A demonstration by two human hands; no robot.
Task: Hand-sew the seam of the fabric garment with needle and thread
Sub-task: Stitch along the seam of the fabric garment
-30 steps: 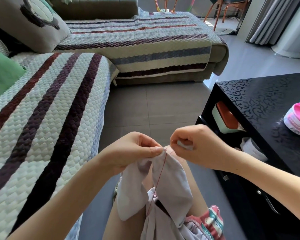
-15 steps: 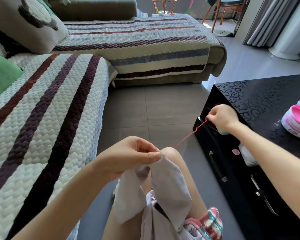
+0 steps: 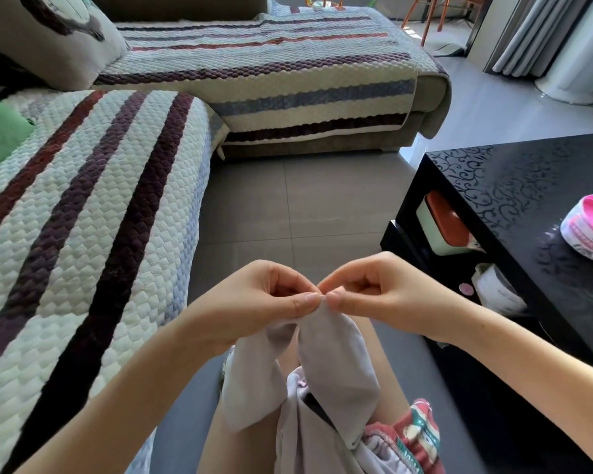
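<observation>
A pale lilac-grey fabric garment hangs over my knee in the lower middle of the view. My left hand pinches its top edge between thumb and forefinger. My right hand meets it from the right, fingertips pinched together right at that same edge, touching the left thumb. The needle is hidden between the fingers, and the red thread cannot be made out in this frame.
A striped quilted sofa runs along the left and back. A black patterned coffee table stands at the right, with a pink-and-white container on top and boxes on its shelf. Grey tiled floor lies ahead.
My right hand, which had pulled the red thread out taut toward the black table, has come back to the fabric edge beside my left hand. The left hand kept its pinch.
</observation>
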